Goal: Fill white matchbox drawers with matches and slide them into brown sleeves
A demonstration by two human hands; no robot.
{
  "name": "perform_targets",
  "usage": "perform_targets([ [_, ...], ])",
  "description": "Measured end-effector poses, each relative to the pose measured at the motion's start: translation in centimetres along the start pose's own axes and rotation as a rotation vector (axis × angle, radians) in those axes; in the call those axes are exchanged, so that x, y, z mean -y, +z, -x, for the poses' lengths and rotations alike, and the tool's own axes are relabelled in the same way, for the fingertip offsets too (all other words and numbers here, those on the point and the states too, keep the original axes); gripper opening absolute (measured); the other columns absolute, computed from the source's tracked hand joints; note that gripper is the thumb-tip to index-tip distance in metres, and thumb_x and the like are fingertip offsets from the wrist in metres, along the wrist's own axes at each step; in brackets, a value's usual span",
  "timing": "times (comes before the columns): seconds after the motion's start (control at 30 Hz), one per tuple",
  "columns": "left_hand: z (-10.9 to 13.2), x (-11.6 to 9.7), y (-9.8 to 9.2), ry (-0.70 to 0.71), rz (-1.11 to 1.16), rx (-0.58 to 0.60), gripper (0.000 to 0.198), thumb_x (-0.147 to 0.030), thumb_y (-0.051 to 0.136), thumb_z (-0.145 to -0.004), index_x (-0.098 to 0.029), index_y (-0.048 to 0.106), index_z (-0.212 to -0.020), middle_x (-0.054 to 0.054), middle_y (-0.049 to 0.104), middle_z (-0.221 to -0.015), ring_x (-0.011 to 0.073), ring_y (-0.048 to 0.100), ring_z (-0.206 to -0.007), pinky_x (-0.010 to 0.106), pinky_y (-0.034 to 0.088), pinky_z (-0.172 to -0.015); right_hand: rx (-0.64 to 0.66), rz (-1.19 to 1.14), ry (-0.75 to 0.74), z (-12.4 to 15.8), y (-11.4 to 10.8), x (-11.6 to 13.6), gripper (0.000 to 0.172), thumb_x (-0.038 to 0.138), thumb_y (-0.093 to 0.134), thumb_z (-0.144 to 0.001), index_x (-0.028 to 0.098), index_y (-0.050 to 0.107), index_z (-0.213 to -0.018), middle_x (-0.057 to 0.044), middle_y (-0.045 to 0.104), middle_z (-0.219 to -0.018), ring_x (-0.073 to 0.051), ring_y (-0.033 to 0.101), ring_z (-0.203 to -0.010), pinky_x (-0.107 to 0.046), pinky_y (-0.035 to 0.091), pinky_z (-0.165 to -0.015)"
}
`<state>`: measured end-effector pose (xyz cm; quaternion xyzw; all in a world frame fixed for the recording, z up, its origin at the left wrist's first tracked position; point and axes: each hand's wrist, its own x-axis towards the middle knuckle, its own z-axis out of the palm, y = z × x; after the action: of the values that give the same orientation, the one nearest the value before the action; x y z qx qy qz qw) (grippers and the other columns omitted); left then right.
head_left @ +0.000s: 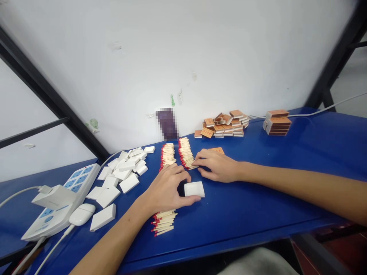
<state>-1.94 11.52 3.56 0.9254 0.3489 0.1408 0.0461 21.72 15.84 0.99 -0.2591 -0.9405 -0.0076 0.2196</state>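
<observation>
My left hand [171,187] bends over the near part of the left row of matches [168,152]. Its thumb and index finger grip a small white matchbox tray [195,189] lying on the blue tabletop, the thumb along the near edge. To the right, my right hand [215,165] has its fingertips pinched at the near end of the right row of red-tipped matches [186,151]. How many matches it grips is hidden. Behind that hand lies an orange matchbox sleeve [217,150], partly covered. More loose matches [164,222] lie nearer me, below my left hand.
White trays [126,166] are heaped on the left, beside a power strip [65,198] with a charger [54,199] and a white case [82,214] on a cable. Matchbox sleeves [225,126] are piled against the wall. A neat matchbox stack [277,124] stands farther right.
</observation>
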Motion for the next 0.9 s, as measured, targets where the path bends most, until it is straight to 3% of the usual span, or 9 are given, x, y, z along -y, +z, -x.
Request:
perform_targets([
  [0.2, 0.0, -0.01, 0.08, 0.016, -0.001, -0.006, 0.038, -0.055, 0.073, -0.078, -0.02, 0.065, -0.089, 0.005, 0.063, -0.089, 0.0236, 0.058, -0.088, 0.039, 0.046, -0.082, -0.012, 0.014, -0.034, 0.12, 0.17, -0.18, 0.038, 0.021, 0.049, -0.094, 0.014, 0.058, -0.13, -0.016, 0.055, -0.135, -0.028, 0.052, -0.121, -0.048, 0.044, -0.101],
  [0.33, 0.06, 0.09, 0.28, 0.004, 0.001, 0.008, 0.037, -0.054, 0.072, -0.079, -0.02, 0.066, -0.091, 0.005, 0.063, -0.092, 0.0241, 0.057, -0.092, 0.04, 0.045, -0.085, 0.045, -0.048, -0.045, 0.08, 0.13, -0.3, 0.034, 0.024, 0.048, -0.097, 0.015, 0.062, -0.126, -0.013, 0.061, -0.132, -0.026, 0.05, -0.127, -0.047, 0.043, -0.104],
  [0.57, 0.14, 0.13, 0.23, -0.01, 0.008, 0.022, 0.039, -0.057, 0.07, -0.08, -0.02, 0.066, -0.091, 0.004, 0.064, -0.093, 0.0234, 0.057, -0.093, 0.039, 0.044, -0.085, 0.019, -0.086, -0.076, -0.08, -0.13, -0.05, 0.03, 0.023, 0.046, -0.097, 0.013, 0.067, -0.117, -0.015, 0.067, -0.12, -0.025, 0.058, -0.114, -0.044, 0.049, -0.095],
  [0.67, 0.15, 0.14, 0.18, -0.003, 0.007, 0.02, 0.039, -0.057, 0.07, -0.08, -0.02, 0.066, -0.09, 0.004, 0.063, -0.092, 0.0234, 0.057, -0.093, 0.038, 0.043, -0.085, 0.003, -0.078, -0.086, -0.04, -0.14, 0.02, 0.033, 0.022, 0.044, -0.098, 0.014, 0.066, -0.121, -0.015, 0.065, -0.126, -0.025, 0.057, -0.118, -0.044, 0.049, -0.098],
  [0.8, 0.08, 0.21, 0.25, -0.005, 0.005, 0.023, 0.038, -0.057, 0.07, -0.08, -0.02, 0.066, -0.09, 0.004, 0.063, -0.091, 0.0233, 0.057, -0.092, 0.038, 0.043, -0.085, 0.05, -0.044, -0.051, 0.02, 0.03, -0.2, 0.041, 0.025, 0.045, -0.098, 0.012, 0.057, -0.135, -0.017, 0.054, -0.142, -0.028, 0.047, -0.134, -0.048, 0.042, -0.108],
  [0.9, 0.01, 0.28, 0.33, -0.004, 0.003, 0.015, 0.038, -0.057, 0.07, -0.08, -0.02, 0.066, -0.091, 0.004, 0.063, -0.092, 0.0231, 0.057, -0.092, 0.038, 0.043, -0.085, 0.062, -0.063, -0.048, 0.01, 0.1, -0.3, 0.039, 0.027, 0.046, -0.099, 0.013, 0.061, -0.132, -0.014, 0.058, -0.139, -0.026, 0.048, -0.134, -0.046, 0.041, -0.11],
])
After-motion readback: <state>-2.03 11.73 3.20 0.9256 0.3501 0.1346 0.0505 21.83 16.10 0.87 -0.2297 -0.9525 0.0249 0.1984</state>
